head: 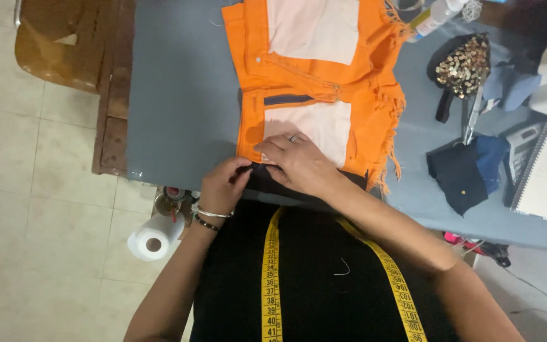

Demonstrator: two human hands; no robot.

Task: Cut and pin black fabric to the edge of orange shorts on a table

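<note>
Orange garment [314, 79] with pale pink pocket linings [314, 28], grey-blue table [178, 95], yellow tape measure [272, 285].

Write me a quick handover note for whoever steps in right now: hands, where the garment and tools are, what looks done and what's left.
Left hand: pinching the dark fabric strip at the near edge of the orange frayed-hem denim garment.
Right hand: flat on the garment, pressing that edge beside the pale pocket lining.
Garment lies inside out on the grey table. Metal scissors and a sequinned dark piece lie on the right. Yellow tape measure hangs around the neck.
Done: strip placed at the edge. Left: fixing it; no stitching visible.
</note>
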